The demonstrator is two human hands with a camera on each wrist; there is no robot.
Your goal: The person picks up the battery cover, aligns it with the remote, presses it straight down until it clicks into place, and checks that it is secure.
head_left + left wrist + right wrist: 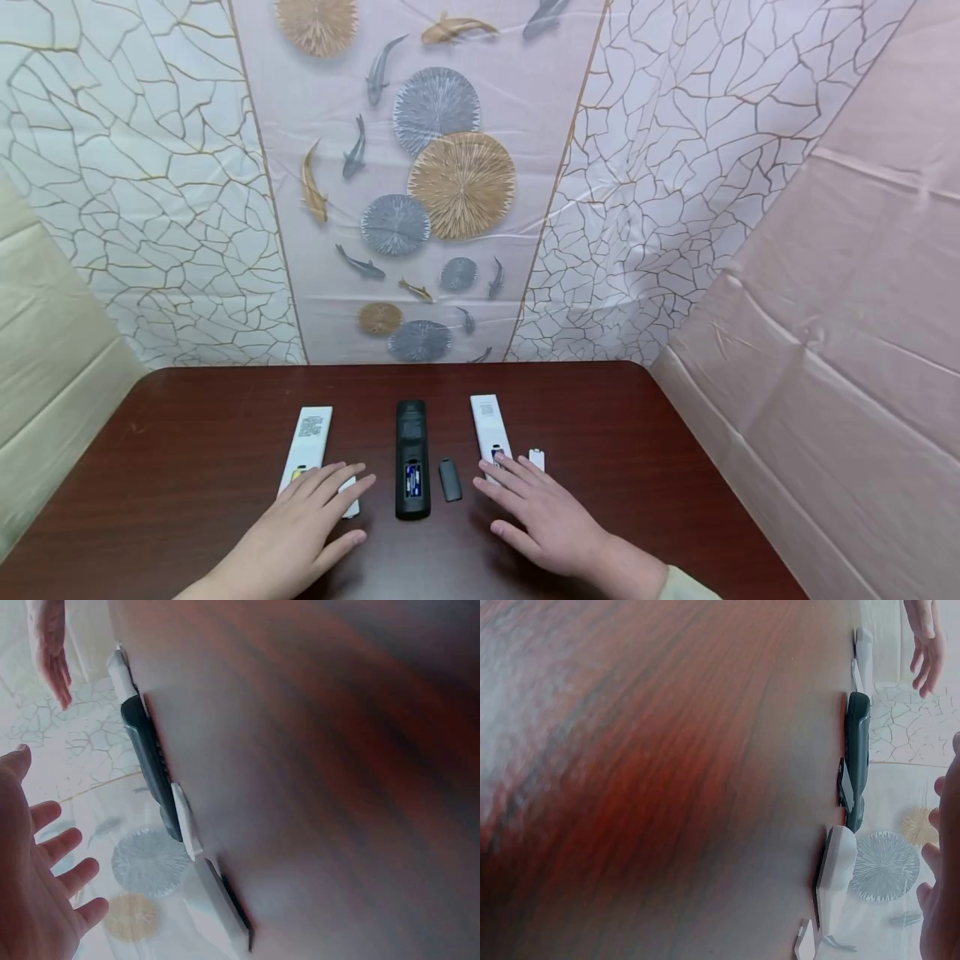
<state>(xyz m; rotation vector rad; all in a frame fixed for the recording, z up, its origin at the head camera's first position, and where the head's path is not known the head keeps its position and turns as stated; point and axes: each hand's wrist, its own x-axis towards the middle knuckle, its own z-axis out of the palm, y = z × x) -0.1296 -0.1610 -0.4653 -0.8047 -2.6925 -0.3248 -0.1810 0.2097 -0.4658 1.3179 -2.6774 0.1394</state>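
Observation:
My left hand (296, 533) hovers over the lower end of a white remote control (311, 433), fingers spread and holding nothing. A white battery cover (351, 505) lies partly hidden under its fingers. Between the hands is a black remote control (412, 427), back up, with blue batteries (413, 481) in its uncovered compartment. Its dark cover (450, 480) lies to its right. My right hand (551, 521), also spread and holding nothing, hangs over the near end of another white remote control (490, 423). Beside that remote rests a white cover (536, 457). Both wrist views show the hands raised above the table.
The remotes lie in a row on a dark reddish-brown table (202, 417) with rounded far corners. A patterned cloth (420, 275) hangs behind its far edge. Plain pale cloth (847, 350) closes off the right side, and similar cloth (45, 367) the left.

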